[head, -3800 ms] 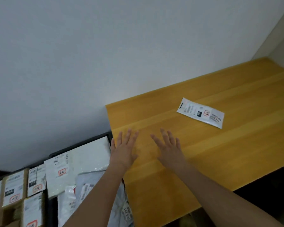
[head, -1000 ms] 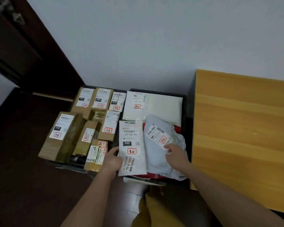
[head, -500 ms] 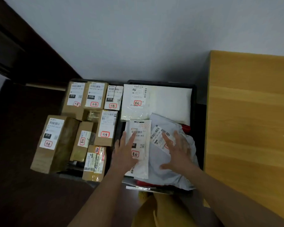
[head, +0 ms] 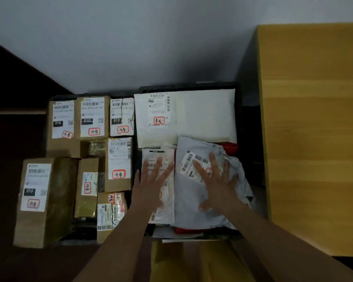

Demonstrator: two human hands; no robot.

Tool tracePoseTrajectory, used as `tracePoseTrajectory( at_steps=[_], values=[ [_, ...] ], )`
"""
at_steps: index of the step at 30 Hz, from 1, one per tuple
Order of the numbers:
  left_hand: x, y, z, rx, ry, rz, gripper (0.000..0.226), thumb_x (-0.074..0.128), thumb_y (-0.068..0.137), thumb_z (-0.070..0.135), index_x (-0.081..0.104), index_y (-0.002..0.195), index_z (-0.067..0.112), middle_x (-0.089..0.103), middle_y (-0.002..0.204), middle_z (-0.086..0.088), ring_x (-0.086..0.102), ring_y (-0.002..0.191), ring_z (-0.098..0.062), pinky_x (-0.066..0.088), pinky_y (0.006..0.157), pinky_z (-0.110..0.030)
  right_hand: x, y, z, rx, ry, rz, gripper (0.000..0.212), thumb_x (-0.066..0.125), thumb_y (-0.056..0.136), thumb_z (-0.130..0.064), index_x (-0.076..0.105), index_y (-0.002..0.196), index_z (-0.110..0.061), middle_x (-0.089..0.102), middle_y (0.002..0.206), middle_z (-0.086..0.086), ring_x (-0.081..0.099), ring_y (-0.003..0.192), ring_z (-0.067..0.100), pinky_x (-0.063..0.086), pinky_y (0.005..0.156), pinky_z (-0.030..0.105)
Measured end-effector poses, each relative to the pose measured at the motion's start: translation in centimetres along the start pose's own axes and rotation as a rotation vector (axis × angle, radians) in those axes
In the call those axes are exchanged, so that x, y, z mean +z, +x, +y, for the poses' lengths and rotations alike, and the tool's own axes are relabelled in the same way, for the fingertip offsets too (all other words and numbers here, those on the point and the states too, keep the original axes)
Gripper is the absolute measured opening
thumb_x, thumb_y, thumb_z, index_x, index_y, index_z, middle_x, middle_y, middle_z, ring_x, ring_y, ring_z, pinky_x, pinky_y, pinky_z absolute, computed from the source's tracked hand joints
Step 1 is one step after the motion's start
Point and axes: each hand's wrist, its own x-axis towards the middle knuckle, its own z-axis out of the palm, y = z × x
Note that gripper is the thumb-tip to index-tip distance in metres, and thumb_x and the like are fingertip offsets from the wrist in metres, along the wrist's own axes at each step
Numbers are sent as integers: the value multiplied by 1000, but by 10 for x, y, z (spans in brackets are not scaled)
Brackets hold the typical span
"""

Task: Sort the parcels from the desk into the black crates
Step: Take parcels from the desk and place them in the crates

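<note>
Head view. Both black crates [head: 238, 102] packed: cardboard boxes [head: 92, 117] on the left, white bag [head: 202, 117] and grey bag [head: 194, 200] on the right. Left hand [head: 151, 186] flat, fingers spread, pressing white packet [head: 165, 208]; right hand [head: 218, 184] flat on grey bag, gripping nothing. Sorting judged nearly done. Visible part of desk [head: 314, 139] shows only bare wood. Wall behind.
</note>
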Motion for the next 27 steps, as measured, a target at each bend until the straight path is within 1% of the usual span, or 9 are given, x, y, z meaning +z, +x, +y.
tracePoseTrajectory(
  at_steps=[2, 5, 8, 11, 13, 16, 21, 23, 27],
  values=[
    [0, 4, -1, 34, 17, -6, 137, 79, 74, 47, -44, 134, 46, -45, 150, 2, -32, 142, -40, -3, 119, -53, 3, 2, -4, 23, -13, 6, 144, 88, 63, -46, -36, 135, -57, -57, 141, -5, -40, 135, 47, -3, 106, 78],
    [4, 10, 6, 49, 22, -33, 136, 79, 76, 44, -47, 129, 42, -46, 150, -3, -32, 139, -46, -1, 119, -53, 10, 7, -10, 47, -33, 6, 142, 87, 65, -46, -35, 137, -56, -57, 141, -3, -38, 136, 49, 0, 107, 78],
    [13, 18, 6, 66, -20, -23, 143, 81, 74, 44, -53, 125, 41, -47, 149, -3, -28, 141, -48, 15, 120, -55, 19, 16, -12, 74, -60, 7, 144, 87, 64, -50, -39, 134, -57, -56, 142, -2, -38, 136, 49, 4, 107, 78],
    [24, 25, 6, 110, -13, 4, 144, 82, 75, 41, -53, 126, 44, -49, 147, -9, -20, 142, -52, 29, 116, -54, 29, 27, -8, 86, -39, 17, 147, 89, 61, -45, -41, 128, -61, -56, 142, -5, -42, 134, 46, 3, 107, 78],
    [28, 30, 8, 136, 23, -1, 141, 80, 77, 38, -51, 127, 47, -49, 146, -16, -14, 141, -57, 26, 115, -56, 33, 33, -6, 97, -39, 12, 150, 91, 60, -43, -43, 126, -63, -57, 142, -6, -43, 133, 44, 5, 106, 78],
    [33, 41, 10, 141, 59, -46, 133, 75, 85, 30, -51, 126, 48, -51, 142, -21, -7, 141, -60, 24, 115, -57, 38, 40, -6, 113, -49, 16, 153, 92, 58, -42, -44, 124, -63, -56, 142, -5, -38, 136, 47, 6, 107, 78],
    [44, 54, 9, 153, 27, -88, 131, 74, 86, 23, -47, 130, 49, -62, 131, -16, -13, 140, -59, 22, 115, -58, 46, 51, -4, 123, -30, 34, 156, 93, 56, -38, -47, 120, -63, -54, 144, -3, -35, 137, 48, 4, 104, 79],
    [49, 58, 8, 148, 23, -106, 130, 74, 86, 22, -45, 131, 50, -63, 130, -15, -16, 140, -59, 20, 116, -58, 48, 55, -1, 118, -15, 36, 156, 94, 56, -38, -45, 121, -63, -54, 143, -4, -34, 138, 48, 4, 104, 79],
    [53, 64, 11, 131, 36, -80, 133, 74, 86, 18, -48, 127, 52, -61, 133, -16, -17, 139, -59, 21, 115, -59, 52, 58, 4, 76, 21, 25, 153, 94, 56, -35, -38, 128, -62, -51, 144, -6, -31, 139, 47, 4, 106, 79]
  ],
)
